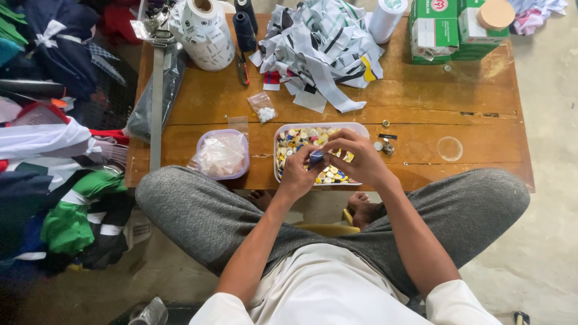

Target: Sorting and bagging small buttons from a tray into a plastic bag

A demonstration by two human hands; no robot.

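Blue piece (316, 157) pinched by both hands' fingers (299, 161) over button tray (363, 129)

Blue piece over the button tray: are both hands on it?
Touching. Head view shows the left hand and right hand pinching the small blue piece from either side.

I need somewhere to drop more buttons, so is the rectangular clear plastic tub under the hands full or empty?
Nearly full: the rectangular clear plastic tub holds a dense layer of mixed-colour buttons across its visible floor.
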